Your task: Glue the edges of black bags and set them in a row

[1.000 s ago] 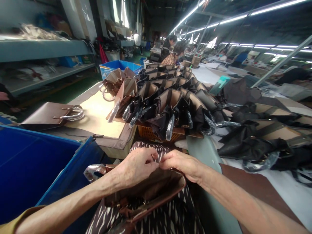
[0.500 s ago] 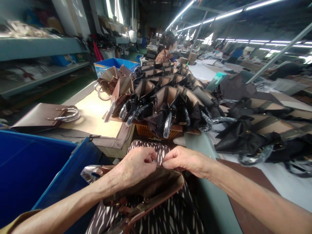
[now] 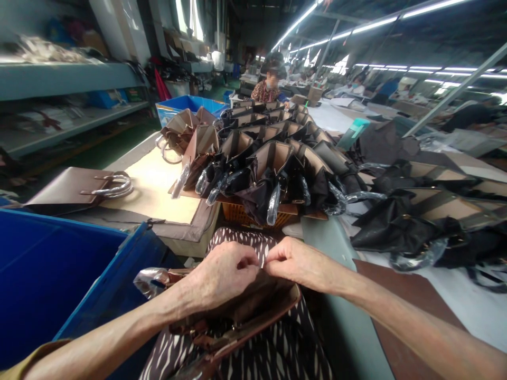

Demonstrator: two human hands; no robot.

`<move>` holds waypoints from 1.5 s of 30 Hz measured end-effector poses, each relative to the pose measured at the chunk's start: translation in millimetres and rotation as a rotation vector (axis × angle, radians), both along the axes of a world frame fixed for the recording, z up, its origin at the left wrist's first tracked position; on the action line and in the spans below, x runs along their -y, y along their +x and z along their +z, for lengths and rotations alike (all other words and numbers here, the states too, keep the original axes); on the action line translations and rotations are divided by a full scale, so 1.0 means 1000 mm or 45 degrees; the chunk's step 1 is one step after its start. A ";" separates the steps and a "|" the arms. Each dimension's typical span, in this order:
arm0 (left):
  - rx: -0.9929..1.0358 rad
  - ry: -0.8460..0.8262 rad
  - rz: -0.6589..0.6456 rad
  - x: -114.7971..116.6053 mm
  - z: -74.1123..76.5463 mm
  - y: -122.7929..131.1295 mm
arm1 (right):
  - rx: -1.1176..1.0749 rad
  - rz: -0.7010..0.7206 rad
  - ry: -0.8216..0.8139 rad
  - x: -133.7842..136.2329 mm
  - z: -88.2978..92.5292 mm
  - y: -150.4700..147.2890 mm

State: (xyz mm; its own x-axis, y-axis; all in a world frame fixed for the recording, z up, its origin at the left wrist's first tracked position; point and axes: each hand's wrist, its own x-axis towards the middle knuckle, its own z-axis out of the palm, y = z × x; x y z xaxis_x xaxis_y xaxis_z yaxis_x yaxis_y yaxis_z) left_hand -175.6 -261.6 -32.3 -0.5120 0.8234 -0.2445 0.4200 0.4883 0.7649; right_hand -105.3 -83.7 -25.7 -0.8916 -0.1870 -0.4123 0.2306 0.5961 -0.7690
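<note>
Pinching what I cannot tell, my left hand and right hand are both at the bag's far side.

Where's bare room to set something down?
Cream sheet: bare between the lone brown bag and the packed bags. Brown board: bare strip between the right forearm and the white paper. Crowded: middle, with the packed bags; right, with the black bags; lap, under the open bag.

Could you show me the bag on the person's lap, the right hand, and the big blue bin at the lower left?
Bag (image 3: 257, 302): head view, on the inner lining.
Right hand (image 3: 298, 264): head view, on the back of the hand.
Blue bin (image 3: 55, 264): head view, on the inner wall.
</note>
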 end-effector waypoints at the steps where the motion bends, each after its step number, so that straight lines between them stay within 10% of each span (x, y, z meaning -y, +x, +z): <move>1: 0.010 0.007 -0.010 0.001 -0.001 0.000 | 0.014 -0.005 0.011 0.000 -0.001 -0.001; 31: 0.091 -0.122 -0.003 -0.012 -0.013 -0.009 | 0.021 -0.156 -0.058 0.011 -0.020 0.006; 38: 0.203 -0.052 -0.144 0.039 0.009 -0.053 | 0.028 -0.156 -0.118 0.010 -0.018 0.011; 45: 0.422 -0.099 -0.052 0.086 -0.006 -0.063 | 0.003 -0.153 -0.160 0.014 -0.013 0.009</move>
State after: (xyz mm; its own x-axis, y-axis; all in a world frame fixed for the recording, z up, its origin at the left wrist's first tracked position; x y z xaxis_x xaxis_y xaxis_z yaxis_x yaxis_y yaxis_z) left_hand -238.5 -347.7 -38.4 -0.3610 0.8141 -0.4550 0.1756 0.5385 0.8241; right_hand -95.9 -97.4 -38.7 -0.9097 -0.1295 -0.3946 0.2964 0.4632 -0.8352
